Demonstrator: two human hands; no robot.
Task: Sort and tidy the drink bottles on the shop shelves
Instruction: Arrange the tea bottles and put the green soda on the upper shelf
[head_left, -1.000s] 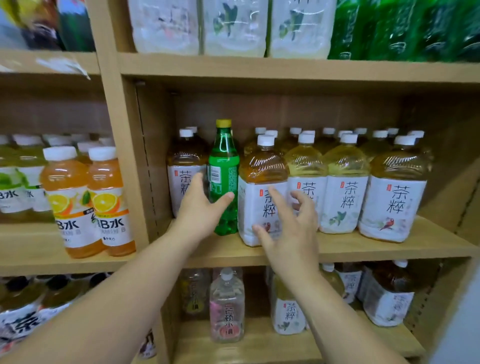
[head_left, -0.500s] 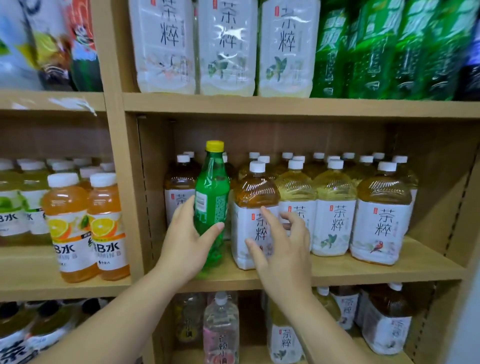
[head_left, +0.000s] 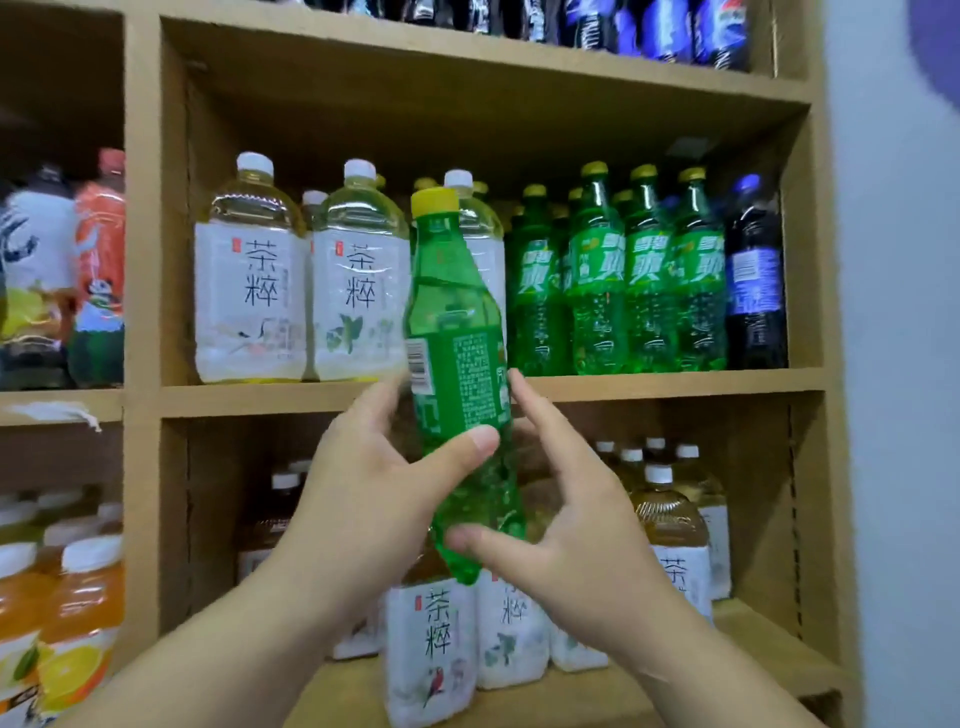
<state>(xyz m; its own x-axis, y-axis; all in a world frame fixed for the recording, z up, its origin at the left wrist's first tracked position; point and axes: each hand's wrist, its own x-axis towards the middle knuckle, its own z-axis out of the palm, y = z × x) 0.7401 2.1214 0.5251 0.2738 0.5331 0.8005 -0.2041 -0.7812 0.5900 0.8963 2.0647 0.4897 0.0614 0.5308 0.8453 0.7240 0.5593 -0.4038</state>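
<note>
A green soda bottle (head_left: 457, 332) with a yellow cap is held upright in the air, in front of the shelf edge. My left hand (head_left: 374, 499) grips its lower half, thumb across the front. My right hand (head_left: 561, 514) touches its bottom and right side with spread fingers. On the upper shelf (head_left: 649, 384) behind it stands a row of matching green soda bottles (head_left: 644, 280), to the right of pale tea bottles (head_left: 249, 275). Amber tea bottles (head_left: 431, 644) fill the shelf below.
A dark blue-labelled cola bottle (head_left: 753, 280) stands at the right end of the upper shelf. Orange juice bottles (head_left: 72, 613) sit in the lower left bay, colourful bottles (head_left: 93, 270) in the bay above. A wall (head_left: 893, 364) lies at the right.
My left hand has lifted the green soda bottle off the amber tea shelf up to the level of the shelf above. My right hand has left the tea bottle and come onto the green bottle.
</note>
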